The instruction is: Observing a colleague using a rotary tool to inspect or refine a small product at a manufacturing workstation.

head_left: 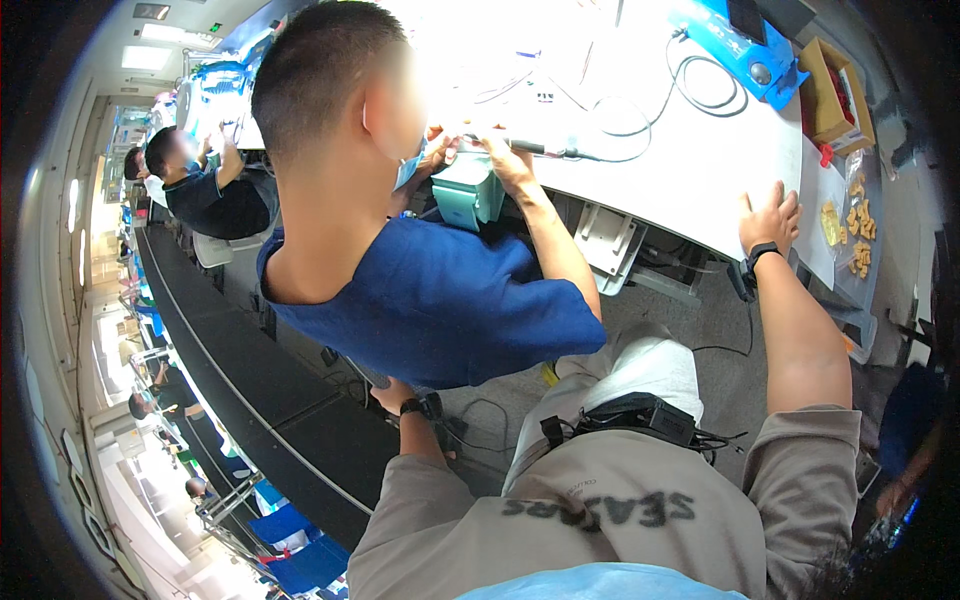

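My right hand (770, 218) lies on the near right edge of the white worktable (690, 195), fingers spread and nothing in it. A black band circles that wrist. My left hand (393, 397) is low at the left, close behind the back of a co-worker in a blue shirt (430, 300). Its fingers are partly hidden, so I cannot tell whether it grips anything. In front of me the co-worker leans over the table. The co-worker's right hand (512, 165) holds a pen-like tool with a black handle (527, 147) and a cable.
A blue unit with a knob (745, 55) stands at the far right of the table, a cable coiled beside it. Further right are a cardboard box (838, 100) and bags of small yellowish parts (860, 225). A long black conveyor belt (270, 390) runs along the left.
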`<state>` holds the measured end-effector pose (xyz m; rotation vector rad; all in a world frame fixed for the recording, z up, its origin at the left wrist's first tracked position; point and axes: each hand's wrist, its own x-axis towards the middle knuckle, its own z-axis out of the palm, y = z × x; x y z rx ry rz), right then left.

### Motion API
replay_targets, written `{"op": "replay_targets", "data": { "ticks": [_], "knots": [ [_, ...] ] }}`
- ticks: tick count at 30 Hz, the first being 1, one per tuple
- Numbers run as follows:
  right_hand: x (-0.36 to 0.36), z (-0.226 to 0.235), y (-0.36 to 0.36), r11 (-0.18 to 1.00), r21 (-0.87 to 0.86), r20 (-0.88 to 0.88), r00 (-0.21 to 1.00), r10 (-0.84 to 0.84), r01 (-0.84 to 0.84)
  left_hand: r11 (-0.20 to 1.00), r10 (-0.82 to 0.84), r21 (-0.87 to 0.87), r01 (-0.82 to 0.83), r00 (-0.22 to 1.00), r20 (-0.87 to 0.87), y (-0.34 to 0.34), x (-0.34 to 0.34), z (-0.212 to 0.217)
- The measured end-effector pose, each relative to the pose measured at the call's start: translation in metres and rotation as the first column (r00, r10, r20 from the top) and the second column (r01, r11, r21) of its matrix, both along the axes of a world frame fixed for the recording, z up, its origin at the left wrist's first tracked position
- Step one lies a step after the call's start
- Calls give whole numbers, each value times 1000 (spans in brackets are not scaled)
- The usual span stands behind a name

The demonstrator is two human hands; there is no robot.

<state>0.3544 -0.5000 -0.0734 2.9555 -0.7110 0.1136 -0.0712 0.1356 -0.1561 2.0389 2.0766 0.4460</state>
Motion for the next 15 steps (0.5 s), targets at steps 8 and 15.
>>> {"op": "replay_targets", "data": {
  "ticks": [8,15],
  "knots": [
    [-1,1,-1,1000,6,-5,1000,-6,6,998,13,-54,-12,1000,22,-3,3,4],
    [-1,0,-2,1000,6,3,1000,3,-3,1000,8,-30,-7,1000,13,-1,2,1]
  ]
}}
